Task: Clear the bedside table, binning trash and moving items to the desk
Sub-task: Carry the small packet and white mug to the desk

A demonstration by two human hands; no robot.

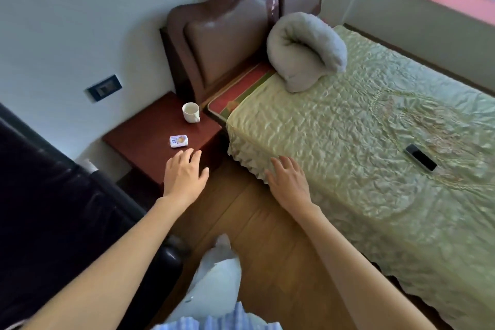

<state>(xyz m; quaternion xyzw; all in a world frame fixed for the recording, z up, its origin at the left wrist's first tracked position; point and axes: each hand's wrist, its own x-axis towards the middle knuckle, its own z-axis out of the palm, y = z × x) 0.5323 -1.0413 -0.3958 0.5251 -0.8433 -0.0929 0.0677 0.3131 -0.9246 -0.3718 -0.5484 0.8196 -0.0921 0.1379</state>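
Note:
The dark red wooden bedside table (150, 147) stands between a black sofa and the bed. On it sit a white cup (190, 112) near the back right corner and a small white and blue packet (178, 140) near the middle. My left hand (183, 174) reaches over the table's front edge, fingers straight, just short of the packet and holding nothing. My right hand (288, 178) hovers with spread fingers at the frilled edge of the bedspread, empty.
A black sofa (53, 209) fills the left side. The bed (375, 142) with a pale green cover holds a rolled grey blanket (305, 51) and a black phone (421, 157). Wooden floor (267, 236) lies between them. A wall socket (105, 87) sits above the table.

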